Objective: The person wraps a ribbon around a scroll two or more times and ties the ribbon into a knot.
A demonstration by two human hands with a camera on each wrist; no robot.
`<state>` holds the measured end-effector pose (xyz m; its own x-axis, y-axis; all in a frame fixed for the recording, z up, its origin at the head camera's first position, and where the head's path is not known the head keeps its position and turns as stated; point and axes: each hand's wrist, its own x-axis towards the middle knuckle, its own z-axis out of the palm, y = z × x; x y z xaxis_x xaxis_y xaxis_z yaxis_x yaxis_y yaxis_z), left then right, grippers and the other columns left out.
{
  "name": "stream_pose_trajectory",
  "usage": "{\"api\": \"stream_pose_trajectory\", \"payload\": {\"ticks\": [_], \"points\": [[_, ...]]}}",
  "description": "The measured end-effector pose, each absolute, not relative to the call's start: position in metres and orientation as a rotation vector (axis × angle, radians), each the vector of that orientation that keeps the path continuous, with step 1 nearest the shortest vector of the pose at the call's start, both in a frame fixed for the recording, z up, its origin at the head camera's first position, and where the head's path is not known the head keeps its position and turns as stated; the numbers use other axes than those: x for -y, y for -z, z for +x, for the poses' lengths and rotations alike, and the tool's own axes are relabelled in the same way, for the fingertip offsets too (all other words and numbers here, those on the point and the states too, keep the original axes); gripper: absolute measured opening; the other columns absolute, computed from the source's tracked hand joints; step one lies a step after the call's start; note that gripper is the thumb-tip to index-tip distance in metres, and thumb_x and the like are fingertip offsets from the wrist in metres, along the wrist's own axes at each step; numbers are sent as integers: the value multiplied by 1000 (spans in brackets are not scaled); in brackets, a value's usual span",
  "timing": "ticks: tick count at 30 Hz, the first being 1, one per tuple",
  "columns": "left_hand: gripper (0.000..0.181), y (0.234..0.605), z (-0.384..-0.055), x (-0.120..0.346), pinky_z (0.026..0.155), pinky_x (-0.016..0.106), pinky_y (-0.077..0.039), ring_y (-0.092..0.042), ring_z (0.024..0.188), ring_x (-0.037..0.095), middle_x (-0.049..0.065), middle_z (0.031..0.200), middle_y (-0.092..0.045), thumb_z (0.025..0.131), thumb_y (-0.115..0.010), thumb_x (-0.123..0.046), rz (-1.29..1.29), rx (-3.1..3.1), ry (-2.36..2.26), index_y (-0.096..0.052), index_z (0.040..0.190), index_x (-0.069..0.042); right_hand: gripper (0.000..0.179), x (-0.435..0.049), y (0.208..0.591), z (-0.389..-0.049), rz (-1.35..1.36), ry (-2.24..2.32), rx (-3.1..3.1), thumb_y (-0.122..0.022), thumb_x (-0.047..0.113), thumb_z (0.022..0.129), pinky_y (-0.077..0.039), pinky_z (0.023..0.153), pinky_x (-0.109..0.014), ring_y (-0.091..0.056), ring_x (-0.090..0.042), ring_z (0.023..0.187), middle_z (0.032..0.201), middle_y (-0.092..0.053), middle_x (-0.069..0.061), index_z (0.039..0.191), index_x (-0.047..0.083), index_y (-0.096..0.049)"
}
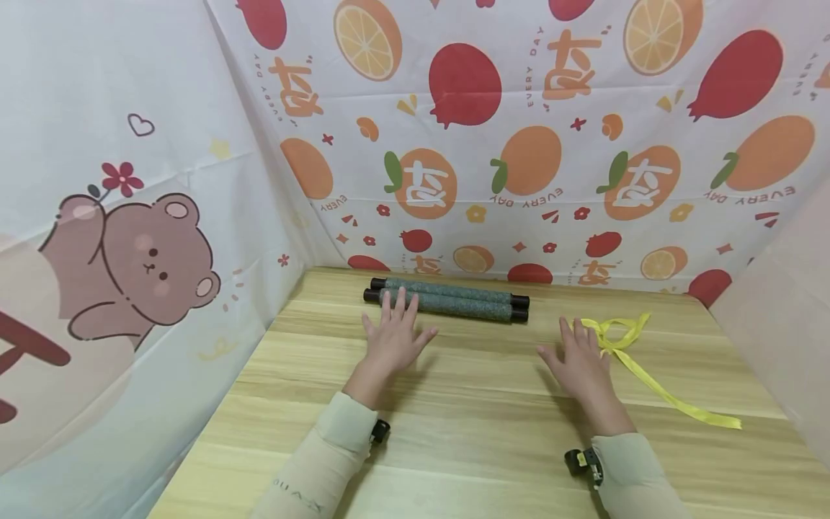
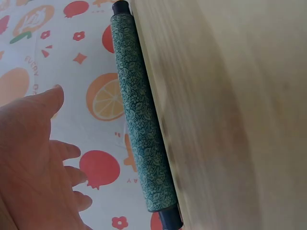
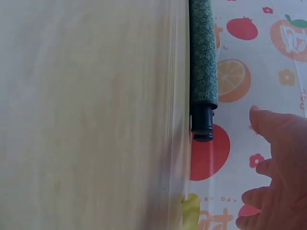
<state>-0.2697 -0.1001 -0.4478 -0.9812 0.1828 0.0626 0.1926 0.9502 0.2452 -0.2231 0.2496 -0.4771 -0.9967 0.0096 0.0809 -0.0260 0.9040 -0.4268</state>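
A white cloth backdrop (image 1: 480, 140) printed with oranges, red fruit and small flowers rises behind a pale wood-grain tabletop (image 1: 467, 432), and a white cloth panel with a brown cartoon bear (image 1: 155, 259) hangs at the left. Two slim, cylindrical green rolls with a leafy pattern and black ends (image 1: 467, 306) lie side by side along the tabletop's far edge. The left hand (image 1: 394, 342) reaches over their left part with fingers spread, its grip holding nothing; whether the fingertips touch the nearer roll cannot be told. The right hand (image 1: 583, 360) is extended to the right of the rolls, apart from them, its grip relaxed and bare. Just beside it lies a thin, flat, shiny yellow ribbon (image 1: 655, 387), looped at its upper end, with one long tail trailing towards the tabletop's right side.
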Motion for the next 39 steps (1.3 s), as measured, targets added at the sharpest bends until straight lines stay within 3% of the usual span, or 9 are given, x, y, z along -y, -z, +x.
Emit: {"api": "stream_pose_trajectory", "payload": {"ticks": [7,16,21,27,31,34,39], "points": [[80,446,-267,100,108,77,4,18,150,28,3,165,8,96,-38,-67,-303,3063,430,-14,159,-23,94,-258,473,-225,2,-626,3006,-34,72,94,-12,101,-82,-8,-56,144,160,-10,-30,158,7,-13],[79,447,-264,100,107,77,4,14,151,29,4,166,4,97,-41,-65,-329,3059,459,-15,159,-23,82,-269,474,-225,64,-662,3090,-45,56,99,-18,109,-72,-22,-61,136,152,-29,-35,153,-3,-24],[80,450,-262,99,107,78,1,11,152,32,5,165,3,96,-39,-66,-343,3062,459,-17,159,-21,78,-270,478,-222,39,-754,3140,-52,48,98,-23,108,-71,-28,-57,136,150,-31,-35,152,-3,-27],[79,451,-260,96,108,78,1,10,152,32,4,165,3,97,-39,-66,-356,3063,470,-19,158,-22,65,-268,480,-220,91,-779,3096,-62,35,95,-35,104,-66,-41,-53,130,143,-45,-32,144,-2,-43],[77,450,-258,92,106,79,-2,6,152,32,4,166,-2,97,-42,-63,-386,3068,520,-21,158,-22,52,-263,479,-219,169,-805,3065,-71,17,87,-46,94,-60,-57,-45,114,127,-59,-28,134,0,-55],[76,451,-256,88,104,81,-5,1,152,35,7,166,-7,97,-43,-63,-427,3066,553,-23,158,-22,47,-258,479,-219,195,-827,3081,-72,9,84,-51,79,-49,-62,-33,93,106,-65,-20,128,3,-60],[77,452,-255,83,104,81,-6,-5,152,35,9,165,-13,96,-46,-62,-486,3056,604,-25,157,-20,44,-251,478,-219,205,-821,3099,-66,-1,82,-40,61,-33,-49,-20,71,84,-56,-6,124,6,-63]]}}
